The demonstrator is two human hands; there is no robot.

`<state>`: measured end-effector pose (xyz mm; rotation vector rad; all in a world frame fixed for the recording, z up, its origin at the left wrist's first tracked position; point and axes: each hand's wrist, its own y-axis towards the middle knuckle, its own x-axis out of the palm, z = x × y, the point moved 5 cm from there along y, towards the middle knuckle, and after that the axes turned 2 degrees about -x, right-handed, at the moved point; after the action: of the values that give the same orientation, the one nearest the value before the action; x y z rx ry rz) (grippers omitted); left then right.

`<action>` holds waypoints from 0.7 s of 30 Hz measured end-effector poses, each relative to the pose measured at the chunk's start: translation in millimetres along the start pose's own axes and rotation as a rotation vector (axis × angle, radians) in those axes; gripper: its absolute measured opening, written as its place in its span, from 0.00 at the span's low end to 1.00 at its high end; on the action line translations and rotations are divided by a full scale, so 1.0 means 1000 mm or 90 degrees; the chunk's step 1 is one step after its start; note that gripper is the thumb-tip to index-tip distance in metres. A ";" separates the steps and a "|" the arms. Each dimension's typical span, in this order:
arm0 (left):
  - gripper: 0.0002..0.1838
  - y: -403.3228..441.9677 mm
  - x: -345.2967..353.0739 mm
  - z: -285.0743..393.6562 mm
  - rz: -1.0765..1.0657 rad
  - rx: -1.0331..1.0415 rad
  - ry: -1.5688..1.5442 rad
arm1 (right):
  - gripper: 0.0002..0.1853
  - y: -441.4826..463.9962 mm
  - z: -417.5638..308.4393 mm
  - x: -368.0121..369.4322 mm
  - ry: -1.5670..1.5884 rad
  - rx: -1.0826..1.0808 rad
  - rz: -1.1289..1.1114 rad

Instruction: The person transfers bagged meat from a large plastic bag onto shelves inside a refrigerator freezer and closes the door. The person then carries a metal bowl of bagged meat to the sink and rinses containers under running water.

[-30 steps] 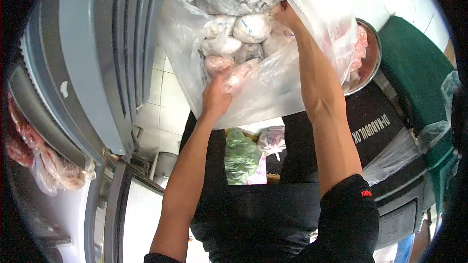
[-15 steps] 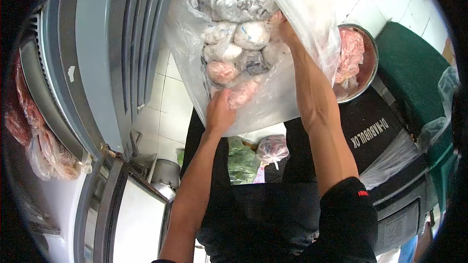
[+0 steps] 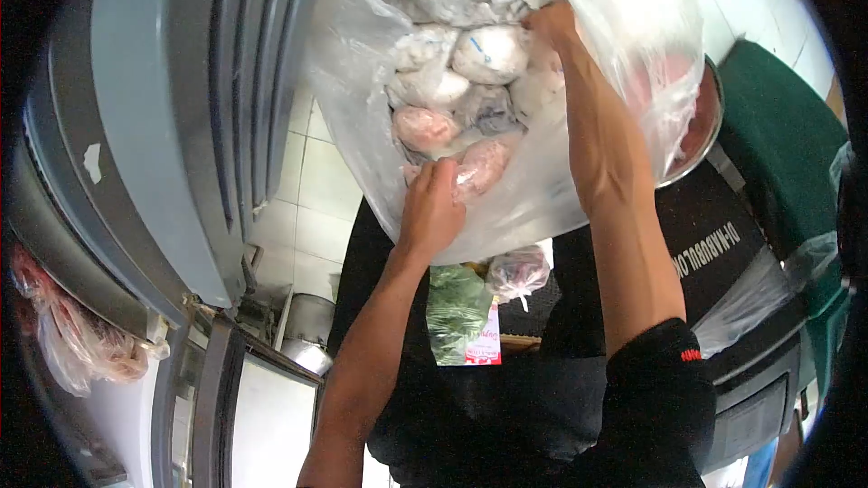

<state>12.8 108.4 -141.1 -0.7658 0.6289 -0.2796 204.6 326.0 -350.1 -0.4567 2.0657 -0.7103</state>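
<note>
While both hands reach into one large clear bag, at least eight packets show inside. Toward the bag's near edge lies a long pink packet, its long axis slanting from lower left to upper right. The left hand has its fingers bent against the lower end; whether they clench it cannot be told. Beyond lie one round pink packet, three white packets, one pale packet and two grey packets. The right hand is inside the right edge, beside the wider grey one, its fingertips hidden and its grip unclear. Past that edge, one metal bowl holds pink meat, partly behind plastic.
</note>
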 end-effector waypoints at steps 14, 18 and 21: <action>0.11 -0.063 -0.060 0.045 0.171 0.059 -0.024 | 0.26 -0.283 -0.143 -0.160 0.737 0.030 -0.064; 0.09 -0.122 -0.135 0.129 0.328 0.050 -0.028 | 0.30 -0.395 -0.257 -0.287 1.065 -0.024 -0.292; 0.08 -0.177 -0.187 0.175 0.440 0.170 -0.232 | 0.31 -0.462 -0.305 -0.394 1.151 -0.213 -0.372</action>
<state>-27.3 167.1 162.1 -0.2962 0.4632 0.3985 189.8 286.2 327.8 -0.7335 3.8452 -1.4061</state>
